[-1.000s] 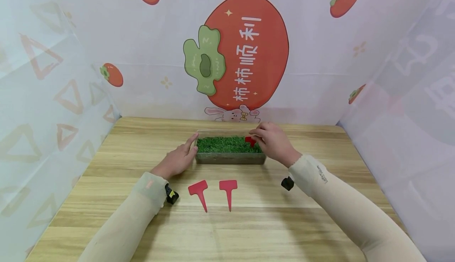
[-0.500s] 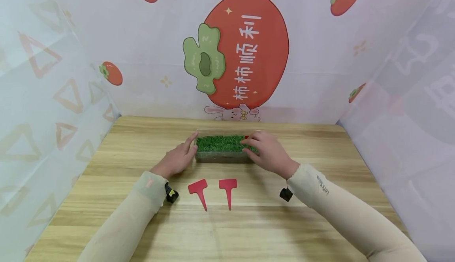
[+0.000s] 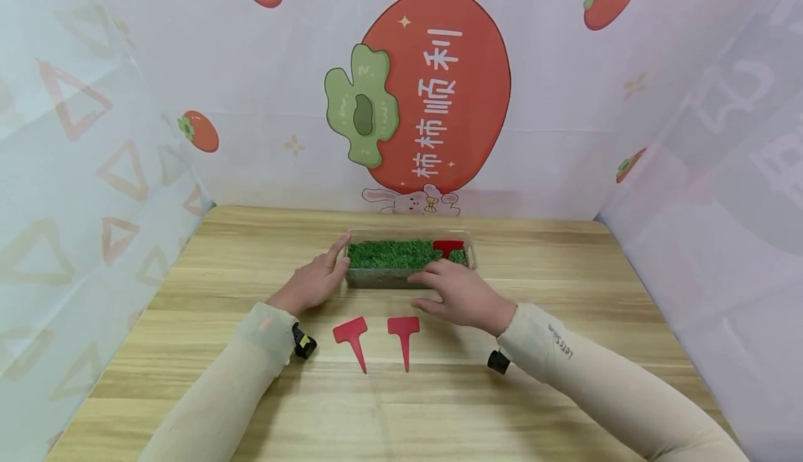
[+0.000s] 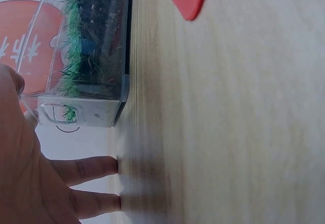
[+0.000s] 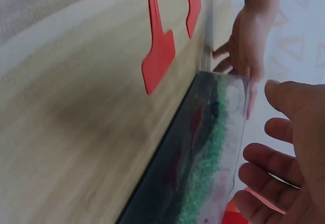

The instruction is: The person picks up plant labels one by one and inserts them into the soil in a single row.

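Note:
A clear plastic box (image 3: 378, 280) filled with green artificial grass (image 3: 392, 253) sits at the table's far middle. Upright in the grass at its right end stands a red T-shaped plant label (image 3: 448, 247). My left hand (image 3: 312, 283) touches the box's left end, with a fingertip at the rim (image 4: 33, 96) and two straight fingers reaching down to the tabletop. In front of the box, my right hand (image 3: 465, 296) holds nothing, its fingers loosely bent and spread. Two more red plant labels, a left one (image 3: 351, 331) and a right one (image 3: 403, 325), lie flat nearer me.
The wooden table (image 3: 439, 406) ends at a white cloth backdrop (image 3: 552, 169) printed with persimmons. Similar cloth walls rise on both sides. A small black camera (image 3: 304, 342) is on the left wrist and another black camera (image 3: 498, 362) on the right.
My right hand has let go of the plant label in the grass and moved back toward me and down, off the box. The left hand has stayed at the box's left end.

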{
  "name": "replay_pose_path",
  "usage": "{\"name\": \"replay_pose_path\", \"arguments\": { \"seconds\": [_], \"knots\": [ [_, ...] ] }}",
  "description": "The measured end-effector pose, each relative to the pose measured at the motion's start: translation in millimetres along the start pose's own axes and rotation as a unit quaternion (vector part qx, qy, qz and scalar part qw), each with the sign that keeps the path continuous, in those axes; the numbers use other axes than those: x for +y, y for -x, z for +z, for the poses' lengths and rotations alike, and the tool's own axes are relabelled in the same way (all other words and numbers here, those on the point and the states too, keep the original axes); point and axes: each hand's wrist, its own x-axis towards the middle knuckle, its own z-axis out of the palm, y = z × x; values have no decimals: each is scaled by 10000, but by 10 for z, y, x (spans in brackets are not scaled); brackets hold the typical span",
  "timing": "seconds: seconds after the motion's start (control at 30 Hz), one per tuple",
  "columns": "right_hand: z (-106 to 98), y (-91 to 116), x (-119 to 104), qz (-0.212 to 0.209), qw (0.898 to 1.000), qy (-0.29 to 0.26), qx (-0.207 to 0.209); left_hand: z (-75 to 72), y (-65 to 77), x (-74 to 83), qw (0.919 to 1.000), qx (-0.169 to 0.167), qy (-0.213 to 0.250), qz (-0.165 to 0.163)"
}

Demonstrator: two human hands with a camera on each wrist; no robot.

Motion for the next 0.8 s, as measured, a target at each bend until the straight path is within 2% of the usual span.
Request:
{"name": "replay_pose_path", "arguments": {
  "seconds": [0.3, 0.5, 0.8],
  "knots": [
    [170, -12, -138, -140, 9969, 18, -769, -32, 25, 27, 10000, -33, -82, 28],
    [319, -8, -198, -231, 9915, 309, -1243, -26, 18, 14, 9999, -65, -76, 39],
    [463, 28, -285, -144, 9870, 277, -1575, -20, 13, 8, 9999, -44, -107, 47]
  ]
}}
